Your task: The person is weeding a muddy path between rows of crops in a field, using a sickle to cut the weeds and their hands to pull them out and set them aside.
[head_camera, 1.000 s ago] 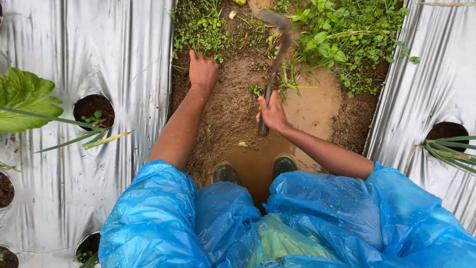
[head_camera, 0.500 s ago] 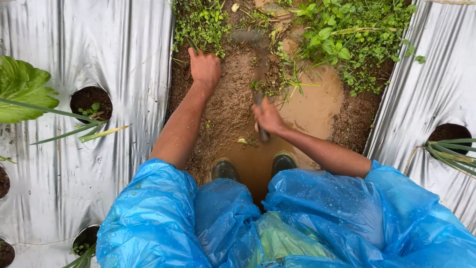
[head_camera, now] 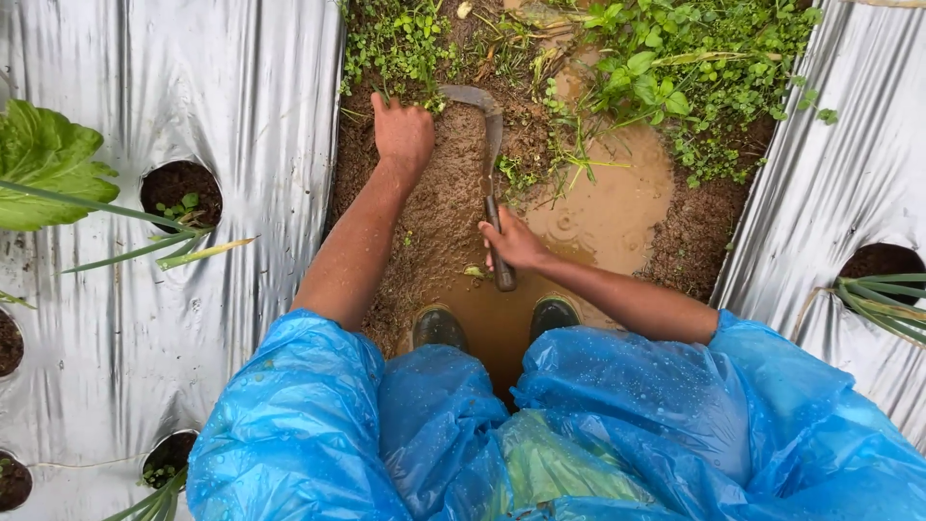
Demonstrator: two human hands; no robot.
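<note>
Sickle with a curved metal blade and a dark handle lies over the muddy furrow between two beds covered in silver plastic mulch. Its blade arcs over bare brown soil just below a patch of green weeds, the tip pointing toward the left hand. The right hand is closed tight around the lower part of the handle, with the handle's end sticking out beneath the fist. The left hand is curled with knuckles up, fingers dug in at the base of the weeds; whether it grips any stems I cannot tell. A brown puddle sits just right of the sickle. Two dark rubber boots stand in the wet mud below, partly under a blue plastic raincoat
</note>
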